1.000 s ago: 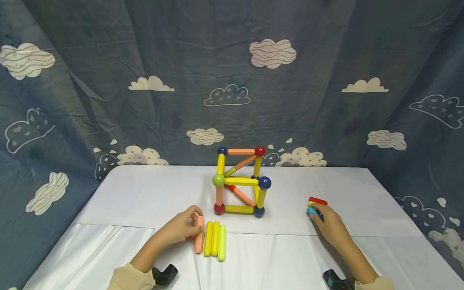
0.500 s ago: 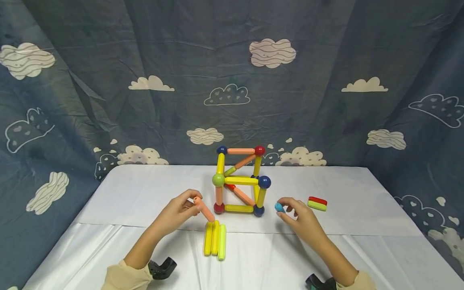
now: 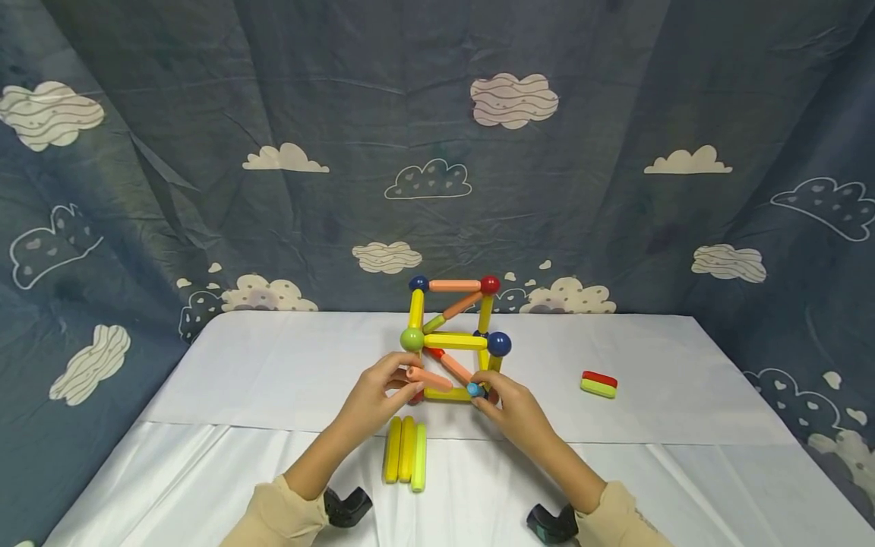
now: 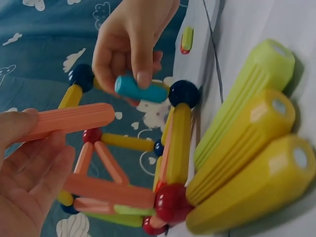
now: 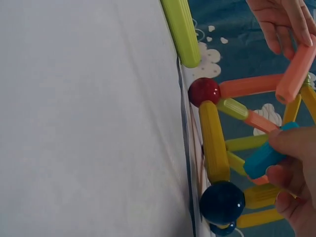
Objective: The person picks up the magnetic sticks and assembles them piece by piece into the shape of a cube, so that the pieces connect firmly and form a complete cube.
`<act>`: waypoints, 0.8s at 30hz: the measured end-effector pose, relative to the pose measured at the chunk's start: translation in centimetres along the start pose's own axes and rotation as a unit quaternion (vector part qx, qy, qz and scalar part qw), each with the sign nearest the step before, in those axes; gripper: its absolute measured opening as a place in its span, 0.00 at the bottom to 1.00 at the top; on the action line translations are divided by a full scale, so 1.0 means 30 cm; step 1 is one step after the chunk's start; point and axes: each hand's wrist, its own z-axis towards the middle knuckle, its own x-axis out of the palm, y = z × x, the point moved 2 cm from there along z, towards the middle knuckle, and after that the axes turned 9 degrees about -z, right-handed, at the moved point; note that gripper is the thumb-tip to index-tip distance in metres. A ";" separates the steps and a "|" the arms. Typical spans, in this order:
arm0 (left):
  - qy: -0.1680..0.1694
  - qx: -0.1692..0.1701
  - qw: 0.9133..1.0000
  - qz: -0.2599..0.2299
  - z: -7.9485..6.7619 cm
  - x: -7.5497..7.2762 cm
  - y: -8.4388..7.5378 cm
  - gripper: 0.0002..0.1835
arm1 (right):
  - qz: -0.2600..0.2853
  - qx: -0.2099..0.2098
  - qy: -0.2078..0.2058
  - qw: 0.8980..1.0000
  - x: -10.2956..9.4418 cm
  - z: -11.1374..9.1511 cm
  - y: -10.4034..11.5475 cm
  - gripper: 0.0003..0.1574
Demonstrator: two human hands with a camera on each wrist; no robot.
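Note:
In the head view my left hand (image 3: pixel 380 389) pinches an orange magnetic rod (image 3: pixel 429 378) by one end, its free end pointing right. My right hand (image 3: pixel 511 403) pinches a short blue magnetic rod (image 4: pixel 141 90) between thumb and fingers. Both hands are in front of the cube-like frame of rods and balls, near its bottom front yellow rod (image 3: pixel 446 394). The blue rod is close to the dark blue bottom ball (image 4: pixel 184 94) in the left wrist view. A green ball (image 3: pixel 412 339) and a dark blue ball (image 3: pixel 500 344) top the frame's front corners.
Two yellow rods (image 3: pixel 399 450) and a lime rod (image 3: pixel 419 457) lie side by side on the white cloth in front of the frame. Short red (image 3: pixel 600 377) and lime (image 3: pixel 598 388) rods lie together at right. A dark cloud-print curtain (image 3: pixel 437 228) hangs behind the table.
The left hand has lifted the orange rod from beside the yellow rods and brought it to the frame. The right hand has carried the blue rod leftward from the short red and lime rods.

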 end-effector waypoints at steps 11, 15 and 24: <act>-0.005 -0.009 1.000 -0.019 0.021 0.059 0.001 0.14 | -0.059 0.015 0.011 0.998 0.026 0.013 0.009 0.17; 0.001 -0.016 1.000 -0.016 0.028 0.070 -0.057 0.14 | -0.047 0.009 0.002 0.999 0.035 0.010 0.003 0.19; 0.000 -0.032 0.999 -0.021 0.025 0.087 -0.029 0.14 | 0.156 0.021 0.024 0.987 0.054 0.005 -0.004 0.23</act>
